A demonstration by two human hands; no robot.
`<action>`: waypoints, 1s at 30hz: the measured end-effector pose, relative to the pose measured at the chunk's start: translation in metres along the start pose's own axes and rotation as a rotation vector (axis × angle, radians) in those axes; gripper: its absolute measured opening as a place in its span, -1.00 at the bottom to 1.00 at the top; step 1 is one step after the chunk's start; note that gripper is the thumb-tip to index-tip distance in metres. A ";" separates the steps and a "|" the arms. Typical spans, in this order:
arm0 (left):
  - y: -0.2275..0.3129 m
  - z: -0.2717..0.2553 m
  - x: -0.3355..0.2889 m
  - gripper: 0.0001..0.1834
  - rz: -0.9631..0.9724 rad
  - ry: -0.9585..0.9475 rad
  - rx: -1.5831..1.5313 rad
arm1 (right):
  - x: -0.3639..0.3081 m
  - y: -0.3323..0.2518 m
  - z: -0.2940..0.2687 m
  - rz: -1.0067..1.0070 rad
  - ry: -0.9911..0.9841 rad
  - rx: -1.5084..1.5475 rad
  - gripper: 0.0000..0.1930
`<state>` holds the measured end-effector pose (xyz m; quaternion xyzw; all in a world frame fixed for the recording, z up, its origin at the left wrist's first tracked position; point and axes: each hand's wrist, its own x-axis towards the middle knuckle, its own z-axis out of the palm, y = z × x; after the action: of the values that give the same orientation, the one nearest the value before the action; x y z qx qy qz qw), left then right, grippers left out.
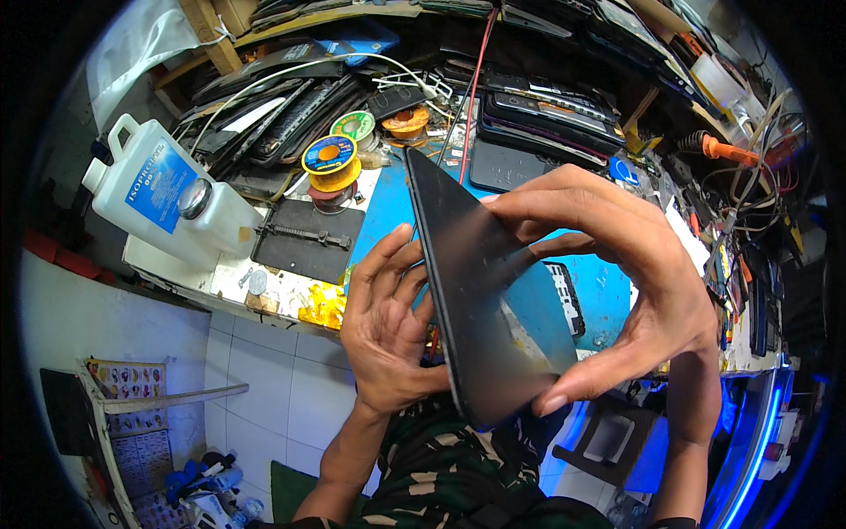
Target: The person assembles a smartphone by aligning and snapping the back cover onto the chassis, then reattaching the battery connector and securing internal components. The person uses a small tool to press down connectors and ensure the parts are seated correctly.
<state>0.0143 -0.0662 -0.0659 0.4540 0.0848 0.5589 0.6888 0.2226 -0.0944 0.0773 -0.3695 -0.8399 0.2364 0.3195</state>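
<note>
A black smartphone [476, 291] with a glossy, reflecting face is held up tilted in the middle of the view. My right hand [652, 264] grips it from the right, fingers at its upper edge and thumb on the lower corner. Just left of the phone, my left hand [388, 326] is spread with its palm toward the phone. The left fingers are slightly bent, and the thumb tip goes out of sight behind the phone's edge; whether it touches cannot be seen. Beneath lies a blue work mat [379, 212], with a black phone frame [562, 298] on it, partly hidden by the phone.
A white plastic jug [167, 189] stands at the left of the bench, beside a dark plate [300, 256] and wire spools [331, 159]. Stacks of phone parts [546, 110] line the back. An orange-handled tool [731, 150] and tangled cables [767, 185] are at the right.
</note>
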 end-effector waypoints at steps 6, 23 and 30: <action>0.007 0.006 -0.001 0.33 0.006 -0.015 0.075 | -0.002 -0.001 0.000 0.007 0.004 0.010 0.09; 0.002 -0.002 0.005 0.32 0.075 -0.138 0.127 | -0.008 0.004 -0.002 0.041 0.009 -0.015 0.08; 0.003 -0.003 0.001 0.30 0.097 -0.175 0.174 | -0.008 0.007 0.001 0.055 0.005 0.085 0.09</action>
<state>0.0108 -0.0634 -0.0655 0.5625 0.0504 0.5404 0.6237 0.2292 -0.0963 0.0688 -0.3790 -0.8180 0.2796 0.3303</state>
